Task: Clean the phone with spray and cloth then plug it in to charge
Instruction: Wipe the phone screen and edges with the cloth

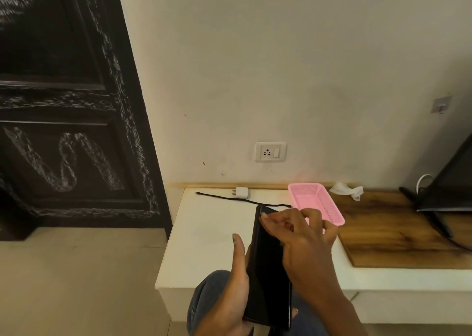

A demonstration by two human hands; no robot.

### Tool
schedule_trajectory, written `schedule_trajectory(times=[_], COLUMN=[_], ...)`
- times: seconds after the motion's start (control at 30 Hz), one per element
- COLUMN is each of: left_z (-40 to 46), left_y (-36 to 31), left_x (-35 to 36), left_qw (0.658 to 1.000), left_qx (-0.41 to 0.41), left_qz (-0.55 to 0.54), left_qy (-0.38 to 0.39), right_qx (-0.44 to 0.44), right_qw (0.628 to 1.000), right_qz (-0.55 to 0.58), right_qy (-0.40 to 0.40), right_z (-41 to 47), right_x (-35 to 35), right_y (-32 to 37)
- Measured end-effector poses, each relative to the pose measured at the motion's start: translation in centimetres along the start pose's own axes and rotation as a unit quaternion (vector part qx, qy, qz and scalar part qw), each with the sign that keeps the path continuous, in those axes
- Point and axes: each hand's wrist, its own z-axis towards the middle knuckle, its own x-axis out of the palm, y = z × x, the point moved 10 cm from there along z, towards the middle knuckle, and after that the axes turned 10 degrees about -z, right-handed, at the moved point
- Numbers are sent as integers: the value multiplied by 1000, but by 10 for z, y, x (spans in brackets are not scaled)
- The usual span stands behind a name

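Phone (268,272) is what we're dealing with here, and we're holding it up over the near edge of the white counter (204,233), screen facing us. Our left hand (229,295) is gripping it from below, thumb running up the left edge, while our right hand (301,236) is hovering at the top end with fingers curled, fingertips touching the glass. We can't tell if anything's pinched in that right hand; no cloth or spray is showing there.

If we're wiping now, our guess is it's worth keeping the left grip firm, since that glossy black slab is looking slippery, and working in light strokes from the top down.

The crumpled white cloth (347,190) is sitting back by the wall on the wood-grain board (388,228), looking soft and thin. The pink basket (329,208) just beside it is rigid plastic mesh. The black cable (240,200) looks braided and is lying loose next to the blocky white charger (241,192), right under the wall socket (270,152).
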Motion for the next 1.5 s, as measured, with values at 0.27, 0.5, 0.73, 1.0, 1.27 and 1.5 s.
schedule_trajectory(times=[0.27, 0.5, 0.73, 1.0, 1.27, 1.5], left_z=[1, -1, -1, -1, -1, 2], left_y=[0, 1, 8, 9, 5, -1], left_x=[0, 1, -4, 0, -6, -4], left_qw=[1000, 998, 999, 998, 998, 994], left_qx=[2, 2, -17, -21, -5, 19], left_qz=[30, 48, 42, 63, 40, 99], left_qy=[-9, -50, -11, -15, -38, -48], right_qx=[-10, 10, 135, 202, 78, 24], right_qw=[1000, 999, 973, 928, 984, 989], right_qz=[-5, -29, 189, 312, 162, 132], right_qy=[17, -12, 0, -31, -12, -53], right_z=[-4, 3, -2, 3, -4, -1], right_x=[5, 2, 2, -5, 6, -2], right_y=[7, 2, -30, -39, -3, -6])
